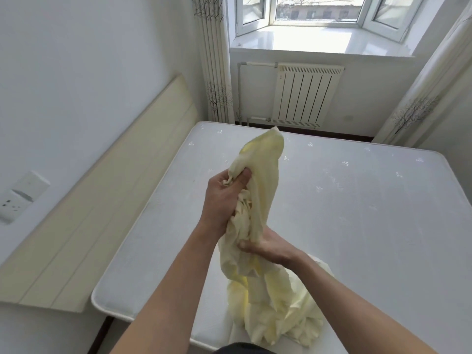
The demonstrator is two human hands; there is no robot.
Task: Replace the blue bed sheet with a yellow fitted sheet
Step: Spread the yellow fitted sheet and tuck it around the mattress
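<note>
A pale yellow fitted sheet (265, 297) is bunched up and lifted above the bare white mattress (357, 213). Its lower part piles on the mattress near the front edge. My left hand (224, 195) grips a gathered fold high up, with a corner of cloth standing above the fingers. My right hand (265, 245) grips the bunched cloth lower down, thumb on the near side. No blue sheet is in view.
A cream headboard (107, 200) leans along the left wall, with a socket plate (23, 195) beside it. Beyond the mattress stand a white radiator (304, 95), a bay window and curtains (217, 72) on both sides. Dark floor shows at the mattress's near-left corner.
</note>
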